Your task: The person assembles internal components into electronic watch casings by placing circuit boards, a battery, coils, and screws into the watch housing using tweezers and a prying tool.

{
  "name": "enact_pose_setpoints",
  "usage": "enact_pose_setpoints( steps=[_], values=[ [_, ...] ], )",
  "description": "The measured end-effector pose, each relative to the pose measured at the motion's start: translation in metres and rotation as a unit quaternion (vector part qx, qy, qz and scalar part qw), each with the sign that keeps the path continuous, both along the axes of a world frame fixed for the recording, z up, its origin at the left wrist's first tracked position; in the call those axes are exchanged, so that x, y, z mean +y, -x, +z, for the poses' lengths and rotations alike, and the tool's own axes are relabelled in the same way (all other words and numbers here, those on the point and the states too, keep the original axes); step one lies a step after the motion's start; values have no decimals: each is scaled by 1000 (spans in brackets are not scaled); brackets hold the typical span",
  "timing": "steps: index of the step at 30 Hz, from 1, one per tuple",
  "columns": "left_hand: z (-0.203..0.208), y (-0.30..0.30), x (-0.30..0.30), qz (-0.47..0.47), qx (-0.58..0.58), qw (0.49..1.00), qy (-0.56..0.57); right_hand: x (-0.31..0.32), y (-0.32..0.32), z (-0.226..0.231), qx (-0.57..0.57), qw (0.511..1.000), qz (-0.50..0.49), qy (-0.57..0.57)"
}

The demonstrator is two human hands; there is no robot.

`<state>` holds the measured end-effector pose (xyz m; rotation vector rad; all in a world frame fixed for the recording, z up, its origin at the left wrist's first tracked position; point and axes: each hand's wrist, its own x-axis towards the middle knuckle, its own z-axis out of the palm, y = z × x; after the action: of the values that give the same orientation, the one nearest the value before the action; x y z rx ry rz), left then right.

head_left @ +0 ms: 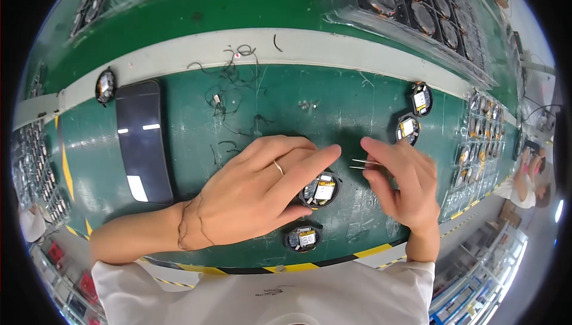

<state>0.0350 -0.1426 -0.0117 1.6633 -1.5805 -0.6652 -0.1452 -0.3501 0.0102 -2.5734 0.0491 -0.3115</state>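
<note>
My left hand [256,188] lies over the table beside a round black electronic module [322,191] with a white label. Its thumb tip meets the module's lower left edge while the index finger stretches along the upper side, so the module sits between them; its left rim is hidden under the hand. My right hand [405,179] pinches thin metal tweezers [361,164]. Their tips point left, slightly apart, with nothing visible between them, a short way from the module. A second round module [304,238] lies below, near the table's front edge.
A dark phone-like slab [143,140] lies left, with another round module [105,85] behind it. Two more modules [421,100] sit back right. Thin black strips [232,86] are scattered at the back. Clear trays [417,9] of round parts stand far right; another tray [479,140] is at right.
</note>
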Motion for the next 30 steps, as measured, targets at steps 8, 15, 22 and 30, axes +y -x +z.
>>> enact_pose_setpoints(
  steps=[8,15,22,30],
  values=[
    [-9,-4,6,-15,-23,999,31,20,10,17,-21,998,20,62],
    [-7,2,5,-17,-24,999,42,155,118,-37,462,791,122,-381],
    [-12,4,2,-6,-47,997,65,198,138,-74,426,826,98,-357],
    [-13,8,3,2,-61,996,69,226,132,-85,382,865,76,-317]
  ],
)
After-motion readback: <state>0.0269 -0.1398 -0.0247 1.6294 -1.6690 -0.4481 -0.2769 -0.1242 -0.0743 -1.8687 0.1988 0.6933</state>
